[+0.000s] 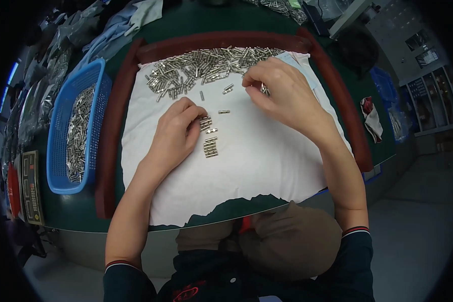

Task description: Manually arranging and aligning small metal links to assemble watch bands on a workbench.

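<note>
My left hand (175, 128) is closed, its thumb and curled fingers at the left end of a small group of short metal pins (206, 124) on the white cloth (267, 151). Below it, a separate pin group (211, 130) and a neat stack of pins (211, 147) lie side by side. My right hand (284, 93) hangs farther right, fingers curled toward the thumb. Silvery pins (265, 89) show in its curl; whether it grips them is partly hidden. Between the hands lie loose pins (228, 89) and a lone pin (224, 111).
A large pile of pins (201, 68) spreads along the cloth's far side. Dark red wooden rails (226, 39) border the cloth on three sides. At left stands a blue perforated basket (54, 151) full of pins. A crumpled cloth (372, 121) lies beyond the right rail.
</note>
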`<state>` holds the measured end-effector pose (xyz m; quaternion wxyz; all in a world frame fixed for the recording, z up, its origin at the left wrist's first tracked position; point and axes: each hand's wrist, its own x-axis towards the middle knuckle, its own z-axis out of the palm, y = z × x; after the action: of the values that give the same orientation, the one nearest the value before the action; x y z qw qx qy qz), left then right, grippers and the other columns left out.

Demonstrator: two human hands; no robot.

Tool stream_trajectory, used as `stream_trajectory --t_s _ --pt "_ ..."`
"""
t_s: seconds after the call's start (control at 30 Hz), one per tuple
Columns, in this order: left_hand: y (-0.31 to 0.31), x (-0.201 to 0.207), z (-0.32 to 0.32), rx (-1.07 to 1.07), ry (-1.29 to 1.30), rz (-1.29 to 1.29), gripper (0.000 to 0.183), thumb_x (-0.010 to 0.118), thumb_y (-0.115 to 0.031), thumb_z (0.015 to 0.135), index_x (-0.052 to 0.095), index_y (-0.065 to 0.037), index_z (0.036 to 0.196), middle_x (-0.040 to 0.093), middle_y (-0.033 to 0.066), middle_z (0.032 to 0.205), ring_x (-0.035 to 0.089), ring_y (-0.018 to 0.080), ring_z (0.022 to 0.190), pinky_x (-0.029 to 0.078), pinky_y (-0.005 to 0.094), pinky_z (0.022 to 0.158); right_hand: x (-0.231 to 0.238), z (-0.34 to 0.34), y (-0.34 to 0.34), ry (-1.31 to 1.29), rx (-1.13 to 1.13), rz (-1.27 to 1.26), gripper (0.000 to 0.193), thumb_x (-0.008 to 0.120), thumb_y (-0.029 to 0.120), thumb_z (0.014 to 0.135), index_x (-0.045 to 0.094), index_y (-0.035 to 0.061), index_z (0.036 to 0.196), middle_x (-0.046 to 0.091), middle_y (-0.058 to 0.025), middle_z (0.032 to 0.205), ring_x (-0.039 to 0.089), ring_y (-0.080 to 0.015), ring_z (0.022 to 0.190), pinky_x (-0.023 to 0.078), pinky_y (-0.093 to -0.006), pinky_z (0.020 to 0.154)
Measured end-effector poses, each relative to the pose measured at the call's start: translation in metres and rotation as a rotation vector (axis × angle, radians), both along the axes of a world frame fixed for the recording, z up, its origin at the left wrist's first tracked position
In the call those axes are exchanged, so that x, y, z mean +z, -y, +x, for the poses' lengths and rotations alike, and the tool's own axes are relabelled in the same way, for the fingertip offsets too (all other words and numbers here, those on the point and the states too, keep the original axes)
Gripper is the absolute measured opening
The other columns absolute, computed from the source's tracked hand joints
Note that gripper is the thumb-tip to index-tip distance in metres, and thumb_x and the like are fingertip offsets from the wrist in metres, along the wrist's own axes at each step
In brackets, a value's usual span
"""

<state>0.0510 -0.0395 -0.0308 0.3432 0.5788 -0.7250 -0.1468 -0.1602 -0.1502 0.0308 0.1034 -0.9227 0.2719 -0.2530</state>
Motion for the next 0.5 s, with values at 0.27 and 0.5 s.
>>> stream_trajectory --t_s 0.27,0.5 --pt "-0.005 -0.006 0.002 0.040 0.020 -0.033 0.020 0.057 0.006 0.081 0.063 0.002 0.100 0.057 0.0129 0.092 0.060 0.0279 0.083 0.049 0.0357 0.070 -0.052 0.023 -0.026 -0.035 0.091 -0.030 0.008 0.066 0.006 0.073 0.062 0.0039 0.080 0.060 -0.0078 0.077 0.057 -0.0276 0.080 0.046 -0.0387 0.072" --pt "-0.002 -0.008 0.001 0.028 0.068 -0.069 0.019 0.058 0.006 0.079 0.064 0.002 0.097 0.056 0.0134 0.090 0.059 0.0281 0.084 0.048 0.0372 0.071 -0.051 0.024 -0.027 -0.068 0.072 -0.014 0.005 0.064 0.002 0.075 0.062 0.0020 0.079 0.060 -0.0086 0.078 0.057 -0.0279 0.080 0.047 -0.0388 0.071"
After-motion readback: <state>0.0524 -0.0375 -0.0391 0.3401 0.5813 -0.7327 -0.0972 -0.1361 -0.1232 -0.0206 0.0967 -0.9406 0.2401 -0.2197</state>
